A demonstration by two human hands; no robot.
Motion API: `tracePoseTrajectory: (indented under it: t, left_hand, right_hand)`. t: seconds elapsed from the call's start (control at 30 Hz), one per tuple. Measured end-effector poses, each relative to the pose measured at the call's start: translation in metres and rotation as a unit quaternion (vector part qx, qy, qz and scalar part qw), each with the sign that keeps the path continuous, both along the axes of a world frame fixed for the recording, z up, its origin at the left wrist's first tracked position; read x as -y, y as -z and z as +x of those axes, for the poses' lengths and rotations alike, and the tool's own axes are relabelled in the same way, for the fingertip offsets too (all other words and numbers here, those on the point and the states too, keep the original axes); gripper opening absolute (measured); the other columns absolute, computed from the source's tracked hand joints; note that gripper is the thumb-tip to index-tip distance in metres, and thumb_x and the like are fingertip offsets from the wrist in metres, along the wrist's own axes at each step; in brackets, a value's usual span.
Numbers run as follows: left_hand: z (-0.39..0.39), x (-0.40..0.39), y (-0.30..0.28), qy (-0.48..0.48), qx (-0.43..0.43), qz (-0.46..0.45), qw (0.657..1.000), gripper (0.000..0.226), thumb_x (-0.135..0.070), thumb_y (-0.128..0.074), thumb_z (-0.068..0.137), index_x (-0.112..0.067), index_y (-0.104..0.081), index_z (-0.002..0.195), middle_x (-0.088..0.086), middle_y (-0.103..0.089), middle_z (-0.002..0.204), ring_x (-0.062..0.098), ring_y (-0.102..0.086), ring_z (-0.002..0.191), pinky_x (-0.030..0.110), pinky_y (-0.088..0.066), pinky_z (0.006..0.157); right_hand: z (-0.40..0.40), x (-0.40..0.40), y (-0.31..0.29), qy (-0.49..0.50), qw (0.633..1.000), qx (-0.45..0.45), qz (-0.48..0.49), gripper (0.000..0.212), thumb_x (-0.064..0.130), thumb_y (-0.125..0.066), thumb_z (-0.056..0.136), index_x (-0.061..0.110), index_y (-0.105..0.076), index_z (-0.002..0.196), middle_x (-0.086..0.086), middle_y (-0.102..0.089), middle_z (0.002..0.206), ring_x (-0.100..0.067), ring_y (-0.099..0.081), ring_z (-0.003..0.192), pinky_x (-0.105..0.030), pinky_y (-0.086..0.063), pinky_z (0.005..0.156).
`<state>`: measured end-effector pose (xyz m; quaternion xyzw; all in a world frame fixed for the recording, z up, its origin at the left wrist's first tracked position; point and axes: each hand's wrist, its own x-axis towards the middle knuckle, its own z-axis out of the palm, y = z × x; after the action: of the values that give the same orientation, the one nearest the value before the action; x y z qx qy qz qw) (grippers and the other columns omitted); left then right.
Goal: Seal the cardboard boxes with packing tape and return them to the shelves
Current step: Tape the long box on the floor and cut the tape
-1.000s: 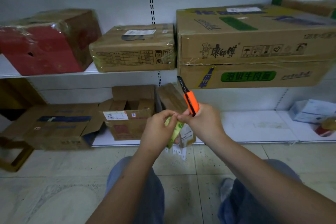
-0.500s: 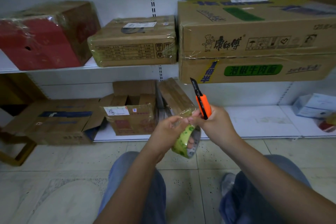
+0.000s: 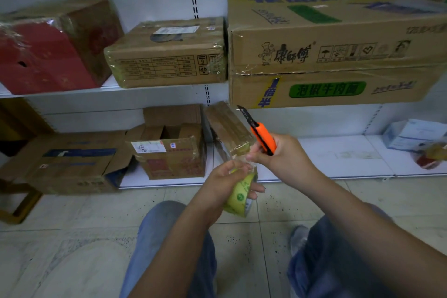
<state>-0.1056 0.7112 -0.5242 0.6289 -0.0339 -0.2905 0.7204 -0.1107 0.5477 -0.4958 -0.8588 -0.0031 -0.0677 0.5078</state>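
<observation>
My left hand [image 3: 226, 182] grips a roll of clear packing tape with a yellow-green core [image 3: 240, 197] in front of the lower shelf. My right hand [image 3: 281, 155] holds an orange utility knife [image 3: 262, 136] with its black blade out, pointing up and left, and its fingertips pinch the loose tape end just above the roll. Behind the hands a small taped box [image 3: 227, 128] leans on the lower shelf. An open cardboard box [image 3: 171, 152] with raised flaps stands to its left.
The upper shelf [image 3: 60, 92] carries a red wrapped box [image 3: 48, 51], a taped brown box [image 3: 169, 55] and two stacked noodle cartons [image 3: 333, 51]. A flattened carton [image 3: 70, 162] lies at lower left. A white box [image 3: 416, 134] sits on the lower shelf's right. My knees are over the tiled floor.
The hands have drawn apart: the left hand lowered the roll while the right hand, still holding the knife, pulled the tape end up and to the right. The view shifted slightly.
</observation>
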Motion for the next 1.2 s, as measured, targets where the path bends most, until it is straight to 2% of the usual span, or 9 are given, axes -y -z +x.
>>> tracePoseTrajectory:
  t: [0.27,0.4,0.53,0.7,0.87,0.97,1.07,1.13,1.2]
  left_hand:
    - [0.012,0.001,0.013,-0.044,-0.169,-0.125,0.977,0.074,-0.062,-0.030,0.100,0.000,-0.069,0.114,0.021,-0.068,0.086,0.029,-0.063,0.071,0.033,-0.056,0.065]
    - [0.017,0.004,0.012,-0.058,-0.153,-0.091,0.982,0.045,-0.041,-0.042,0.103,-0.006,-0.067,0.115,0.005,-0.073,0.094,0.021,-0.070,0.076,0.032,-0.056,0.071]
    - [0.021,-0.001,0.018,-0.076,-0.169,-0.061,0.981,0.025,-0.019,-0.047,0.101,-0.001,-0.063,0.106,0.011,-0.068,0.080,0.022,-0.065,0.066,0.027,-0.056,0.056]
    - [0.027,-0.012,0.030,-0.069,-0.142,-0.055,0.986,0.026,-0.001,-0.047,0.095,-0.007,-0.071,0.088,0.010,-0.070,0.071,0.020,-0.067,0.061,0.030,-0.055,0.060]
    - [0.037,-0.025,0.035,-0.092,-0.115,-0.058,0.987,0.044,0.009,-0.048,0.095,-0.011,-0.051,0.134,0.017,-0.074,0.104,0.028,-0.073,0.087,0.040,-0.061,0.071]
    - [0.048,-0.035,0.045,-0.096,-0.090,-0.020,0.991,0.048,0.008,-0.045,0.099,-0.020,-0.045,0.138,0.013,-0.075,0.104,0.027,-0.073,0.096,0.042,-0.058,0.080]
    - [0.065,-0.043,0.055,-0.072,-0.068,0.052,0.994,0.050,0.003,-0.051,0.098,-0.031,-0.044,0.134,0.017,-0.069,0.121,0.030,-0.067,0.112,0.054,-0.050,0.099]
    - [0.081,-0.043,0.061,-0.050,-0.050,0.107,0.992,0.050,0.002,-0.054,0.097,-0.031,-0.043,0.134,0.016,-0.065,0.128,0.030,-0.065,0.116,0.056,-0.048,0.101]
    - [0.100,-0.041,0.069,-0.055,-0.045,0.147,0.987,0.054,0.004,-0.053,0.097,-0.024,-0.039,0.141,0.017,-0.064,0.128,0.030,-0.066,0.110,0.047,-0.055,0.095]
  right_hand:
    - [-0.003,0.004,0.018,-0.057,0.998,-0.018,-0.032,0.004,0.020,-0.078,0.085,0.022,-0.075,0.086,0.009,-0.074,0.082,-0.003,-0.067,0.075,-0.017,-0.052,0.070]
    - [-0.004,0.001,0.024,-0.080,0.994,-0.015,-0.074,0.008,0.023,-0.075,0.087,0.025,-0.076,0.095,0.010,-0.073,0.086,-0.001,-0.068,0.074,-0.015,-0.052,0.067]
    - [0.000,0.001,0.035,-0.092,0.979,0.003,-0.179,0.008,0.032,-0.072,0.089,0.026,-0.074,0.095,0.010,-0.068,0.090,-0.005,-0.063,0.081,-0.037,-0.053,0.075]
    - [-0.007,-0.004,0.049,-0.150,0.952,0.014,-0.265,0.023,0.034,-0.067,0.091,0.033,-0.069,0.114,0.014,-0.065,0.110,-0.009,-0.062,0.097,-0.037,-0.053,0.083]
    - [-0.025,-0.009,0.052,-0.163,0.973,0.014,-0.160,0.046,0.039,-0.063,0.096,0.040,-0.051,0.140,0.027,-0.037,0.151,0.014,-0.055,0.111,-0.016,-0.046,0.098]
    - [-0.029,-0.009,0.055,-0.110,0.992,-0.043,-0.045,0.043,0.033,-0.065,0.095,0.050,-0.050,0.131,0.022,-0.057,0.129,-0.004,-0.067,0.065,-0.019,-0.056,0.065]
    - [-0.003,0.002,0.079,0.013,0.987,-0.079,-0.141,0.013,0.030,-0.063,0.096,0.018,-0.069,0.096,-0.001,-0.063,0.069,-0.019,-0.062,0.054,-0.037,-0.056,0.059]
    - [0.029,0.009,0.106,0.055,0.963,-0.141,-0.223,0.030,0.029,-0.065,0.094,0.014,-0.055,0.071,-0.004,-0.055,0.062,-0.019,-0.055,0.055,-0.031,-0.045,0.053]
    - [0.063,0.007,0.127,0.096,0.953,-0.175,-0.228,0.028,0.039,-0.070,0.089,0.015,-0.057,0.083,-0.005,-0.059,0.079,-0.023,-0.059,0.069,-0.027,-0.042,0.057]
